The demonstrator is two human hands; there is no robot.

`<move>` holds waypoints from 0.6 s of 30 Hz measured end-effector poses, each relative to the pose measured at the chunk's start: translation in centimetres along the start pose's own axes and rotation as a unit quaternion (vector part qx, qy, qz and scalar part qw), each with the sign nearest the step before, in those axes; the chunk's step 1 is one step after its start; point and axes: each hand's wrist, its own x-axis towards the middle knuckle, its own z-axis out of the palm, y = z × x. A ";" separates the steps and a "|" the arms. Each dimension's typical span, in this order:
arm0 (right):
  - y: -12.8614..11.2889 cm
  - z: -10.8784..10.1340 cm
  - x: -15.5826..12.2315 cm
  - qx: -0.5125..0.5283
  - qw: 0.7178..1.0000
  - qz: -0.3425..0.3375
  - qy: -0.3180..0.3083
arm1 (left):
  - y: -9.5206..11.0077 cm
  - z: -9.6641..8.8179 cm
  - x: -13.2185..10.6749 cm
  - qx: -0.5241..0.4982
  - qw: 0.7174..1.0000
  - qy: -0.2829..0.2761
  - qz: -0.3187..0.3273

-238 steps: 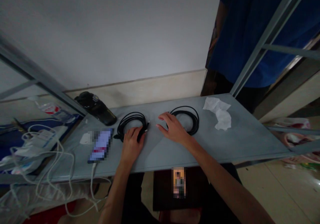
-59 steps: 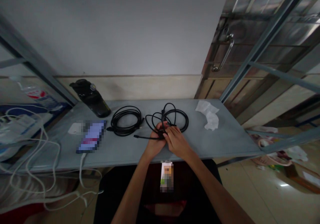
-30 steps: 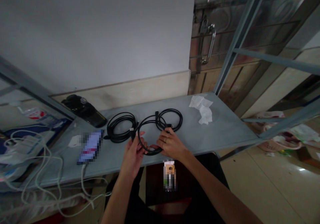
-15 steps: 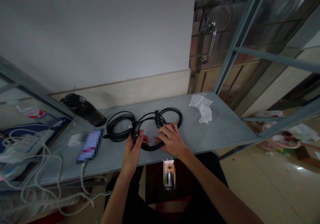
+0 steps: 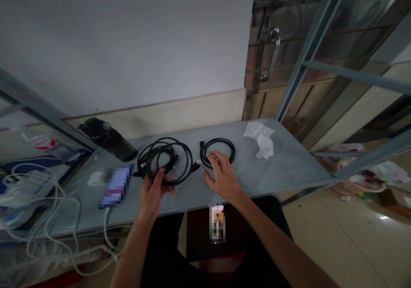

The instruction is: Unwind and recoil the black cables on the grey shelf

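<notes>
My left hand (image 5: 154, 191) grips a loosely coiled black cable (image 5: 192, 156) at the loop's near edge. This loop overlaps another black cable coil (image 5: 139, 164) on the left part of the shelf, so the two are hard to tell apart where they cross. A plug end (image 5: 195, 167) of the held cable points right. My right hand (image 5: 222, 179) is open, thumb and fingers apart, at the near side of a smaller black cable coil (image 5: 233, 150). Its fingertips hover over or touch that coil; I cannot tell which.
Crumpled white tissue (image 5: 263, 141) lies on the grey shelf (image 5: 282, 168) to the right. At the left are a black bottle-like object (image 5: 111, 140), a blurred phone (image 5: 116, 186) and white charging cords (image 5: 75, 219). Another blurred screen (image 5: 217, 224) is below the shelf edge. Metal posts (image 5: 311, 48) frame the shelf.
My left hand has moved left with the cable loop, now over the left coil. My right hand has let go of that cable, opened, and shifted slightly up beside the right coil.
</notes>
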 end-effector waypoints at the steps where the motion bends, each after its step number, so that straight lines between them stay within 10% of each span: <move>1: 0.0 0.0 0.1 0.000 1.000 0.011 -0.005 | -0.1 -0.9 0.9 0.000 1.000 0.015 0.008; 8: 0.5 0.7 0.5 -0.080 0.989 0.082 -0.092 | -0.8 -6.4 6.4 0.082 0.991 0.102 -0.037; 18: 1.0 1.3 0.6 -0.127 0.974 0.098 -0.159 | -1.6 -7.6 7.5 0.259 0.956 0.134 0.019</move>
